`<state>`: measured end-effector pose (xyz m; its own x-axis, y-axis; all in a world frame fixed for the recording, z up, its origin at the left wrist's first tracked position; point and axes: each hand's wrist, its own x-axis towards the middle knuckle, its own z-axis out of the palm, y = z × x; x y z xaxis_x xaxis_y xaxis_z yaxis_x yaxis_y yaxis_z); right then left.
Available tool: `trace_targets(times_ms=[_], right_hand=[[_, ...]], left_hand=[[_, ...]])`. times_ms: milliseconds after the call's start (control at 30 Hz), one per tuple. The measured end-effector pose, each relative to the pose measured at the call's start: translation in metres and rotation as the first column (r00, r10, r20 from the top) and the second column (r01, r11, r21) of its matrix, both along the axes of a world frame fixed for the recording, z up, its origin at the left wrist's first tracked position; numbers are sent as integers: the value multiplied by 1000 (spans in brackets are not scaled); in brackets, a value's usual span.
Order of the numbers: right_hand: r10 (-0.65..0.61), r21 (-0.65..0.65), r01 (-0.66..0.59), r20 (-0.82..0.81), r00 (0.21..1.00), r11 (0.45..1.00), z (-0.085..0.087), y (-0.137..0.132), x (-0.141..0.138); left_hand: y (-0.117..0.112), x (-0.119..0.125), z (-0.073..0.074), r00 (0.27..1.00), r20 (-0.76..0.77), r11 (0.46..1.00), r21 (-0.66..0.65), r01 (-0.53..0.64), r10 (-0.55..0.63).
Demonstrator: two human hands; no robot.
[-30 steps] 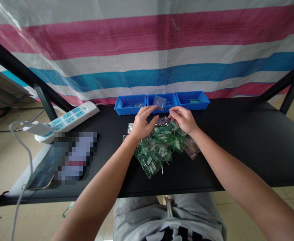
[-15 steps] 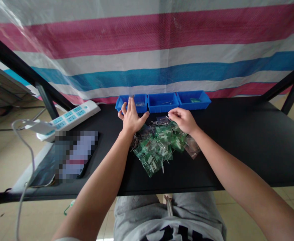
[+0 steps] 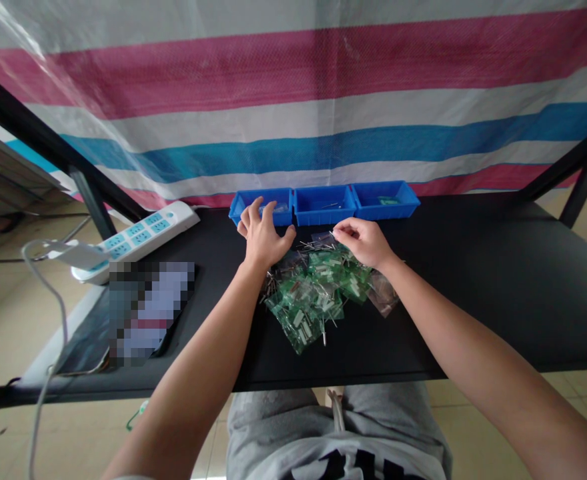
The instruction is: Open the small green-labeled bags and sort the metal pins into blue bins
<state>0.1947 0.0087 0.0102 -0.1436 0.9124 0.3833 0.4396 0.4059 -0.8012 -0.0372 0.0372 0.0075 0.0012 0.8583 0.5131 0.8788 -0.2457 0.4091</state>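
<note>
A heap of small clear bags with green parts and thin metal pins (image 3: 318, 293) lies on the black table (image 3: 473, 287). My left hand (image 3: 262, 237) hovers at the heap's far left, just in front of the left blue bin (image 3: 263, 203), fingers spread and slightly curled, holding nothing. My right hand (image 3: 361, 240) rests at the heap's far edge with fingers pinched together on something small that I cannot make out, perhaps pins. The middle blue bin (image 3: 323, 203) and right blue bin (image 3: 384, 199) stand in a row beyond the heap.
A white power strip with blue sockets (image 3: 136, 240) lies at the table's left, its cable (image 3: 43, 320) looping off the edge. A blurred flat object (image 3: 146, 310) lies near the left front. A striped tarp (image 3: 293, 100) hangs behind the table.
My left hand let go of a clear bag it held over the middle bin, moved left to the left bin and opened. My right hand stayed pinched, shifting slightly.
</note>
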Motion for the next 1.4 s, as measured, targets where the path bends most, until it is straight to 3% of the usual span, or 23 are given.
trace_targets(times_ms=[133, 300, 633, 900, 1133, 1267, 1400], right_hand=[[-27, 76, 12, 194, 981, 997, 1, -1, 1], [-26, 198, -51, 371, 928, 979, -5, 0, 3], [50, 153, -141, 481, 875, 978, -11, 4, 4], [15, 15, -30, 598, 802, 999, -18, 4, 1], [86, 12, -114, 579, 811, 993, -17, 2, 0], [99, 27, -137, 562, 821, 990, -16, 1, 0], [106, 55, -159, 536, 838, 986, -15, 2, 0]], left_hand=[[-2, 2, 7, 992, 33, 992, 50, 116, -118], [1, 0, 5, 956, 23, 956, 29, 292, -293], [2, 8, -7, 801, -123, 809, -152, 568, -585], [-13, 25, -10, 837, -264, 865, -304, 400, -480], [-16, 29, -8, 840, -308, 874, -350, 336, -447], [-14, 28, -6, 835, -309, 864, -380, 330, -455], [-10, 27, -7, 845, -215, 836, -389, 386, -490]])
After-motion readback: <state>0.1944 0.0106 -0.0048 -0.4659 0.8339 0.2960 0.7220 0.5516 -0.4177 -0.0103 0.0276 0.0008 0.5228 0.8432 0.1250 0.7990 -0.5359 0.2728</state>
